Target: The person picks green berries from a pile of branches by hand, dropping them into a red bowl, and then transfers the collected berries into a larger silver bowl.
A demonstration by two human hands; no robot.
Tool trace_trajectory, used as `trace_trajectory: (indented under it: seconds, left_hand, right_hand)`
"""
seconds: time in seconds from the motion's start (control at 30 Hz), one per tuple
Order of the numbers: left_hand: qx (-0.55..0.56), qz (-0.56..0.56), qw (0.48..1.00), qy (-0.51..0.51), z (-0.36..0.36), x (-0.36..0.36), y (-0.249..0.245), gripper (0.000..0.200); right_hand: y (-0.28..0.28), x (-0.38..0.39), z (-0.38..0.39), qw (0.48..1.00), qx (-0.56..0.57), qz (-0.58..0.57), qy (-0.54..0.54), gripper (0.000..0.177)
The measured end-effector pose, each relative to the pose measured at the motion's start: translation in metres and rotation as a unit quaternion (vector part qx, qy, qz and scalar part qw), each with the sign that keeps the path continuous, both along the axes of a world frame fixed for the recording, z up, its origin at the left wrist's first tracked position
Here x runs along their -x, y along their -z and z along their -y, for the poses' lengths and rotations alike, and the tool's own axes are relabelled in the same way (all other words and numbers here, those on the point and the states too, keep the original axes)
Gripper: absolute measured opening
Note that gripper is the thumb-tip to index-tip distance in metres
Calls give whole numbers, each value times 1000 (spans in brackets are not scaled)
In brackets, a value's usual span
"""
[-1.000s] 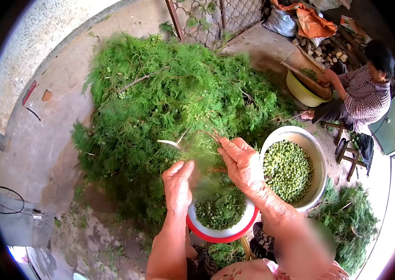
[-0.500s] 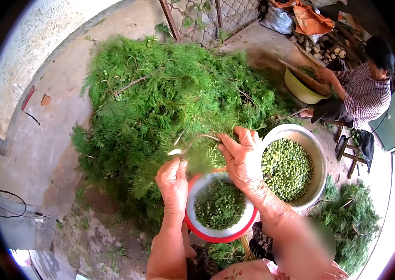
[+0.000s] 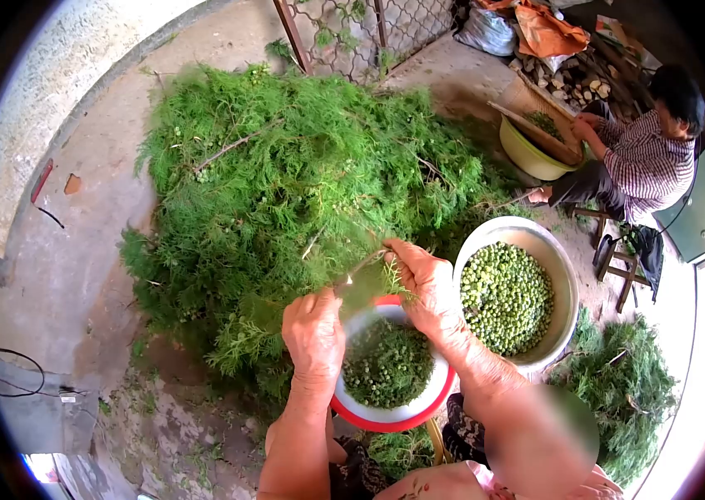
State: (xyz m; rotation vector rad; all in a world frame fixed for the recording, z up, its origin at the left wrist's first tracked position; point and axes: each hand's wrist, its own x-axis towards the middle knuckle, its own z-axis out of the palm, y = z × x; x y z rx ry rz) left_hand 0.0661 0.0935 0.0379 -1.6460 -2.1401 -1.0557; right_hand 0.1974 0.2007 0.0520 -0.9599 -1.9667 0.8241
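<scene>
A thin cypress twig (image 3: 367,264) with blurred green sprays runs between my hands. My right hand (image 3: 423,287) is closed, pinching one end between thumb and fingers. My left hand (image 3: 315,333) is closed at the lower end, and a small pale spot shows at its fingertips, too blurred to name. Below the hands stands a white basin with a red rim (image 3: 394,425), holding green sprigs and small round cones (image 3: 387,367). Right of my right hand, a large metal basin (image 3: 567,287) holds many loose green cones (image 3: 505,296).
A big heap of cypress branches (image 3: 286,175) spreads in front, with a smaller pile (image 3: 619,387) at right. Another person (image 3: 644,158) sits at the far right by a yellow-green basin (image 3: 527,154). Behind are a metal lattice gate (image 3: 344,37) and firewood (image 3: 569,83).
My left hand has moved slightly right and turned, closer to my right hand. The twig slants down toward it now. The view has shifted a little.
</scene>
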Motion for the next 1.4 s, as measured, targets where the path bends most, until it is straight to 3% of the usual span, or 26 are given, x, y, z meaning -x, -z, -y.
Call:
trace_trajectory:
  seconds: [0.23,0.27,0.37,0.5,0.7,0.8,0.83,0.87,0.97,1.0,1.03,1.07,1.1,1.17,1.27,1.37,1.4]
  left_hand:
    - [43,-76,996,-2,-3,-15,7,22]
    - [42,-77,996,-3,-3,-18,8,22]
    - [44,-90,995,4,-3,-20,8,22]
    - [36,-92,995,25,-7,-21,9,20]
    - [59,-75,995,22,-8,-27,14,19]
    - [78,-71,994,26,-8,-33,10,16]
    - [76,-74,994,31,-9,-34,8,14]
    - [85,-51,994,41,-8,-34,5,12]
    - [99,193,976,11,-6,-30,12,10]
    - [-64,432,897,67,-12,-26,21,7]
    - [-142,608,779,49,-16,-23,13,6]
    - [-101,569,815,36,-13,-11,19,4]
    - [-60,527,848,20,-9,2,24,4]
    - [-136,574,808,7,-13,5,19,14]
    - [-175,638,750,21,-10,14,18,9]
    - [-187,683,706,-30,-10,16,3,7]
    - [-202,693,691,-45,-13,19,4,5]
  right_hand:
    - [1,8,10,989,139,-36,30,56]
    - [8,8,9,995,82,-50,30,55]
    - [6,8,9,976,200,-83,31,48]
    - [15,14,11,967,190,-166,42,33]
    - [7,13,14,984,105,-141,20,18]
    - [11,11,17,967,218,-131,-5,17]
    - [11,13,17,969,196,-147,-1,15]
    - [11,16,17,971,175,-163,3,13]
    - [6,15,12,975,108,-196,-6,22]
    - [1,14,10,975,86,-206,-14,27]
    - [-8,14,9,974,63,-216,-23,33]
    - [-23,7,9,982,82,-172,-2,43]
    - [-13,8,4,960,113,-257,6,41]
    - [-9,0,-5,958,86,-273,21,39]
    - [2,-6,-8,954,58,-289,49,31]
    - [-2,-8,-3,954,79,-290,20,27]
    - [-8,-8,0,968,89,-232,36,24]
